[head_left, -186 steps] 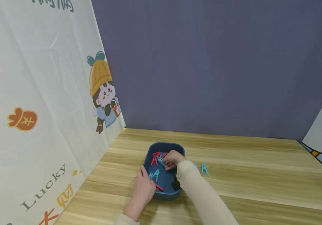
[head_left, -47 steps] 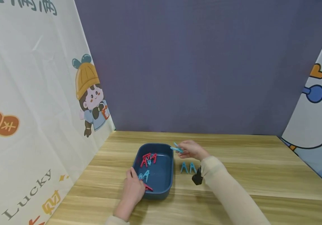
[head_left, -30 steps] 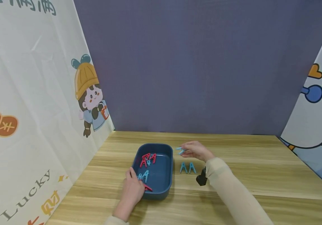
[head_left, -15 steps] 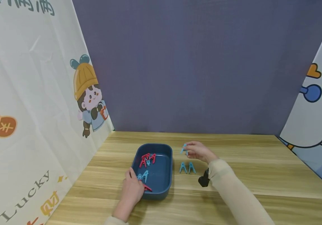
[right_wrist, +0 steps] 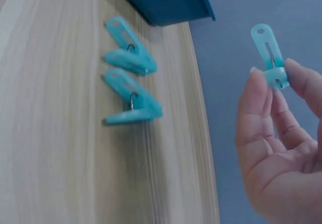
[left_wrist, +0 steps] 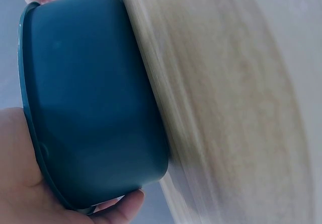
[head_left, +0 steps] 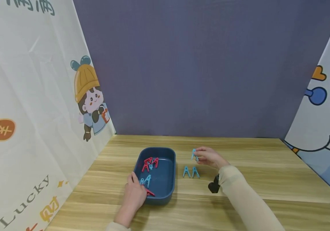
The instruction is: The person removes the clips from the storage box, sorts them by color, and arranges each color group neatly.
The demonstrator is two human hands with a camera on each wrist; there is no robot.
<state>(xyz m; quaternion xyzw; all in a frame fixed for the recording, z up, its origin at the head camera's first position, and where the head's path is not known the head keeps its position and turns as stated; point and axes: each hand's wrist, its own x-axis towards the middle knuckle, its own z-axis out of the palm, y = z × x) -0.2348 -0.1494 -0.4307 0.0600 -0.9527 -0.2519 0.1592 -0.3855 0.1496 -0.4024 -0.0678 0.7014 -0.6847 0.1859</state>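
A dark blue tray (head_left: pixel 168 175) (left_wrist: pixel 90 98) sits on the wooden table and holds several red clips (head_left: pixel 149 162) and light blue clips (head_left: pixel 146 180). My left hand (head_left: pixel 134 194) (left_wrist: pixel 22 194) grips the tray's near left corner. My right hand (head_left: pixel 209 157) (right_wrist: pixel 276 148) pinches a light blue clip (head_left: pixel 194 154) (right_wrist: pixel 270 55) between thumb and fingers, held above the table to the right of the tray. Two more light blue clips (head_left: pixel 190 172) (right_wrist: pixel 130 78) stand side by side on the table just below that hand.
Printed cloth panels (head_left: pixel 38 96) close in the left and right sides, and a purple wall (head_left: pixel 196 64) stands behind. A black wrist camera (head_left: pixel 214 186) sits on my right forearm. The wooden table (head_left: pixel 254 179) stretches out to the right of the clips.
My right hand has carried a light blue clip out of the tray and rightward, now over the two clips on the table. My left hand stays on the tray's corner.
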